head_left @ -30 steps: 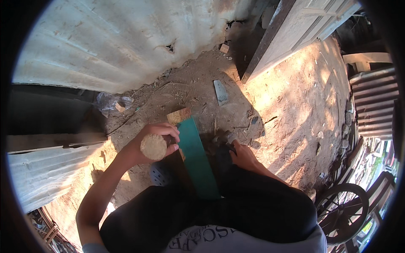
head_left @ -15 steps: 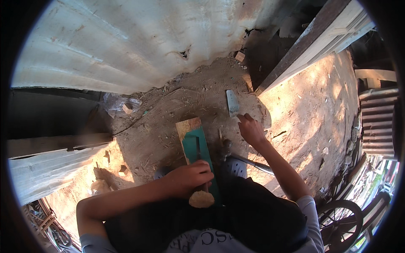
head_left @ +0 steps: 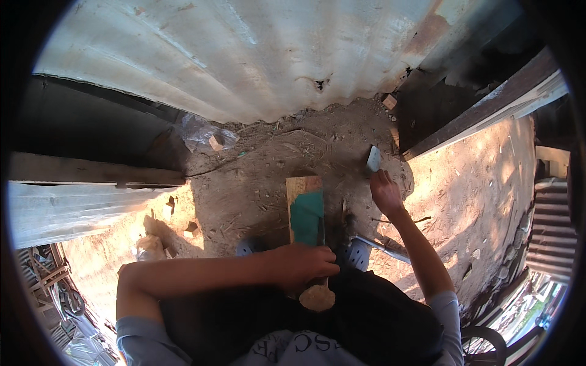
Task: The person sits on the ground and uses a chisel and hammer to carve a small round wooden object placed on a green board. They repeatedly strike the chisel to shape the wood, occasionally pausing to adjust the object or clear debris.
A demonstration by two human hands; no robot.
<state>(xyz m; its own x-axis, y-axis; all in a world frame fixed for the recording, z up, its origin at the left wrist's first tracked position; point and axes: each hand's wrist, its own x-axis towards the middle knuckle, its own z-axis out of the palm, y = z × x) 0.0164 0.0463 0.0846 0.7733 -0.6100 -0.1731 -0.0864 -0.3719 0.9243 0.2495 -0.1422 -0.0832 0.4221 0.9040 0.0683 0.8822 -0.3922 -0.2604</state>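
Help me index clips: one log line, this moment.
left hand: holding wooden-handled tool; right hand: holding pale flat piece; board: partly green

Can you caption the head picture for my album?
Left hand grips a wooden-handled tool over a partly green board; right hand holds a pale flat piece.

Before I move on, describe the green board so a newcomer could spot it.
Below the corrugated metal wall at the top lies a dirt floor. At lower middle, a narrow board extends beyond the left hand. Unlike the small bare-wood block left of it, its visible face is mostly green, with plain wood along its far end and left edge.
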